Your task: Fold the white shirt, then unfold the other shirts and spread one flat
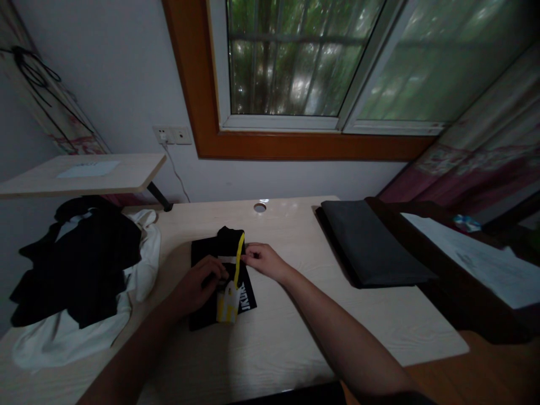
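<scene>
A folded black cloth item (pixel 203 315) with a yellow edge strip and white lettering lies on the table in front of me. Its exact kind does not show. On top of it, near the front, rests a yellow-and-white tag (pixel 228 306). My left hand (pixel 200 286) lies over the cloth's left part, fingers curled and closed on it. At the yellow edge, my right hand (pixel 265 261) pinches the cloth from the right side with thumb and fingertips. A pale band crosses the cloth between the two hands. My left palm hides part of it.
Heaped black clothing (pixel 84 259) and white cloth (pixel 145 253) lie at the left, beside a raised shelf (pixel 139 177). A dark grey flat stack (pixel 371 242) sits at the right of the wooden table (pixel 295 315). A cable hole (pixel 260 208) pierces the table's back edge, below the window.
</scene>
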Demonstrator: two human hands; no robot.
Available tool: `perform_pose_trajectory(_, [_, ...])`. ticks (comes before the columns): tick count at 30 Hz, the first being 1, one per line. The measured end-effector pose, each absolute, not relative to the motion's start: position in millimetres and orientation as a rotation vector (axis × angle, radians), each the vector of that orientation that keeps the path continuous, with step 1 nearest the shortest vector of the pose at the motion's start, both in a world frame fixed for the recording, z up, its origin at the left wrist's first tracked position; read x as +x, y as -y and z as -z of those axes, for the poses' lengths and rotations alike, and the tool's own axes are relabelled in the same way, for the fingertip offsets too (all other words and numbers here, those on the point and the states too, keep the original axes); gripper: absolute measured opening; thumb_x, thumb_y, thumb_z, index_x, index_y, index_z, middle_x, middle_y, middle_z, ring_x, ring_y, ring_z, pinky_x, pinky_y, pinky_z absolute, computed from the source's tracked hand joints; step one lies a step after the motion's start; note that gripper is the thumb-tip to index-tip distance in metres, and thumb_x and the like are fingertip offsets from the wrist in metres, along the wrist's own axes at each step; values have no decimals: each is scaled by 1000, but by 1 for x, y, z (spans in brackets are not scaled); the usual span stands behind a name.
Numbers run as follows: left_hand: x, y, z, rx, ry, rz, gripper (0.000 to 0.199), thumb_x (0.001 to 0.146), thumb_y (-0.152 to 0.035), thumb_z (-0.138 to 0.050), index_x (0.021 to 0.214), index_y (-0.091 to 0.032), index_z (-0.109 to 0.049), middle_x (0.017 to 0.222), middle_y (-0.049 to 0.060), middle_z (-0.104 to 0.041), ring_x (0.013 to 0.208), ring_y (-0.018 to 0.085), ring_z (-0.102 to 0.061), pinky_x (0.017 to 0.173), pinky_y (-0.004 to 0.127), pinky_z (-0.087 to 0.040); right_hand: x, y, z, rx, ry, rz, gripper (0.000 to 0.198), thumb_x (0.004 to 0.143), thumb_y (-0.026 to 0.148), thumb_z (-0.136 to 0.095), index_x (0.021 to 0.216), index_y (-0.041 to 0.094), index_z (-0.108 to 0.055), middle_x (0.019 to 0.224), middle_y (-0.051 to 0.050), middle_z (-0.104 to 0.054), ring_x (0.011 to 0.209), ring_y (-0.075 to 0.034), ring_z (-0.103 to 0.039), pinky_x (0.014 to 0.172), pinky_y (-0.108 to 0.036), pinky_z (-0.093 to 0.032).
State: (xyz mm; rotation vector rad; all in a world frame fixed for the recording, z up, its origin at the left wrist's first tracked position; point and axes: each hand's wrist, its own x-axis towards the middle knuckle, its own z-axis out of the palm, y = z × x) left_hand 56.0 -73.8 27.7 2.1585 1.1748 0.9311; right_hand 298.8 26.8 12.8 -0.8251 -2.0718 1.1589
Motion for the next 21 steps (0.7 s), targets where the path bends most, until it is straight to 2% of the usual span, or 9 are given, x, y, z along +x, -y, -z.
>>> perform_pose_trajectory(3, [51,68,-23,2236,-1369,-919,13,92,-16,-47,97,-22,-57,105,9,-63,102,22,-61,90,40,-52,301,-29,-12,-903,1886,-1253,31,84,40,-62,64,20,-48,64,5,-42,63,-11,-39,59,-23,-31])
perform_pose_trajectory(6, [47,64,-18,2323,-1472,-846,25,90,-16,-51,113,-21,-59,115,10,-62,109,24,-58,97,43,-50,305,-33,-11,-918,1663,-1356,29,82,41,-62,67,20,-49,64,5,-42,63,-11,-39,60,-23,-31])
perform_pose_trajectory(11, [39,61,-18,2466,-1494,-689,27,89,-13,-51,111,-21,-64,117,9,-63,110,24,-57,98,44,-48,323,-44,-19,-959,1278,-1481,23,76,40,-64,71,21,-52,64,5,-50,59,-12,-44,57,-23,-34])
perform_pose_trajectory(15, [23,59,-20,2478,-1597,-649,28,87,-12,-50,109,-21,-65,113,8,-64,107,24,-57,97,45,-48,346,-55,-28,-1147,1192,-1392,19,74,39,-60,71,21,-52,59,6,-51,54,-12,-45,52,-23,-33])
perform_pose_trajectory(21, [2,55,-16,2458,-1720,-656,27,84,-13,-51,104,-22,-66,110,7,-65,109,26,-55,101,48,-46,367,-70,-18,-1423,1547,-1055,17,73,37,-58,69,20,-58,60,4,-57,59,-14,-51,56,-24,-34])
